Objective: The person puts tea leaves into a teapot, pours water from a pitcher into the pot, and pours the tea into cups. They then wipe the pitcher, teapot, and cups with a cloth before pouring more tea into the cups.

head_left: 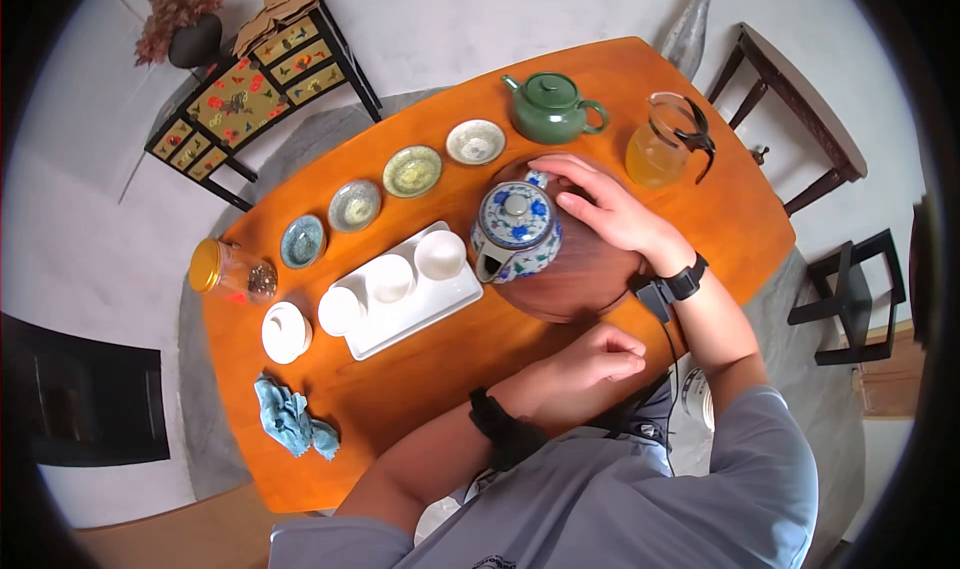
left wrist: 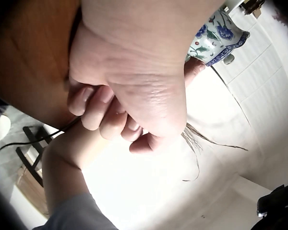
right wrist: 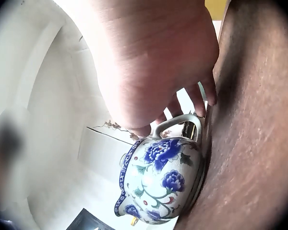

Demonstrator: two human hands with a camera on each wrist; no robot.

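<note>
A white teapot with blue flowers [head_left: 517, 234] stands on a round brown board [head_left: 590, 284], its spout toward the person. My right hand [head_left: 610, 204] reaches to the handle at its far side, fingers stretched out past it. In the right wrist view, the fingers [right wrist: 196, 98] extend beyond the teapot's handle [right wrist: 175, 122], and the thumb is close to its rim. My left hand [head_left: 600, 356] is loosely curled near the table's front edge, holding nothing. The left wrist view shows its fingertips [left wrist: 105, 122] bent toward the palm.
Left of the teapot, a white tray [head_left: 415, 314] carries white cups. Several small bowls [head_left: 412, 172] line the far side. A green teapot [head_left: 553, 109] and a glass pitcher [head_left: 657, 154] stand behind. Further left are a jar [head_left: 235, 271], a white lidded cup [head_left: 286, 332] and a blue cloth [head_left: 290, 416].
</note>
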